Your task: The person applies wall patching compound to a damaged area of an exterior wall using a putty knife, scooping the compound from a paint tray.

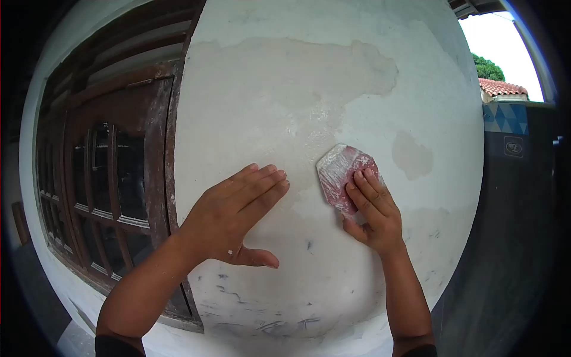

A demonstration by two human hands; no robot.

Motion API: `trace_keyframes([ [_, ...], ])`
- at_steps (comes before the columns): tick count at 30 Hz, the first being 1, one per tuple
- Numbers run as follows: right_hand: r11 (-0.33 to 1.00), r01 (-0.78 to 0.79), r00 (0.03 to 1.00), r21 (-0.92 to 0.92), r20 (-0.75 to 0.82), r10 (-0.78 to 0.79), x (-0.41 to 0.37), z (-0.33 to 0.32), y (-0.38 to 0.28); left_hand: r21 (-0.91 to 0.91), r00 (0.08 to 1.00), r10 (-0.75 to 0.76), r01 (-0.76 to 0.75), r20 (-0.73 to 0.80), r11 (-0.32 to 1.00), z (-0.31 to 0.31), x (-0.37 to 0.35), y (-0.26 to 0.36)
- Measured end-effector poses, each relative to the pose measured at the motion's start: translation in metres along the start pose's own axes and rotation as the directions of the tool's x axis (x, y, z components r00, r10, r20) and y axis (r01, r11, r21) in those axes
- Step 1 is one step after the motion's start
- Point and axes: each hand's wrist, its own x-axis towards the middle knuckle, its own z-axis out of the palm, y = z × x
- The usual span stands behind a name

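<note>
My right hand (376, 217) grips a flat, angular red piece smeared with white (344, 172). Its fingers lie over the lower right face of the piece, and the thumb sits at the lower edge. The piece is held against or close over the white wall (369, 125). My left hand (232, 214) is open and holds nothing, fingers stretched toward the upper right and thumb spread below. It overlaps the wall to the left of the red piece. White specks dot the left hand and forearm.
Beige-grey patches (413, 156) mark the wall, with rough white streaks above the red piece and dark scuffs low down. A brown wooden window frame (168, 137) with glass panes stands at left. Beyond the wall's right edge are a dark surface (505, 238) and a tiled roof (502, 88).
</note>
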Motion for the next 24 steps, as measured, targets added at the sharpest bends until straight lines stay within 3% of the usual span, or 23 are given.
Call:
trace_keyframes([
  [3,0.998,-0.054,0.995,-0.027,-0.081,0.052,0.014,0.004,-0.012,-0.009,0.999,0.049,-0.048,0.016,0.999,-0.004,0.005,-0.007],
  [6,1.0,-0.001,1.0,-0.009,0.016,0.001,0.034,0.01,-0.011,0.004,1.0,0.029,-0.029,-0.003,1.0,0.001,0.007,-0.001],
  [10,1.0,-0.009,0.997,-0.02,0.071,0.011,0.001,0.007,-0.011,-0.007,1.0,0.009,-0.009,-0.007,1.0,-0.005,0.005,0.001],
  [18,0.999,-0.017,1.0,-0.032,-0.001,0.017,0.022,-0.001,-0.008,0.006,1.0,0.001,-0.001,-0.005,1.0,-0.002,0.004,-0.002],
  [24,0.999,-0.019,1.0,-0.031,0.011,0.019,-0.015,-0.003,-0.008,-0.002,1.0,0.015,-0.015,-0.005,1.0,-0.006,0.001,-0.002],
])
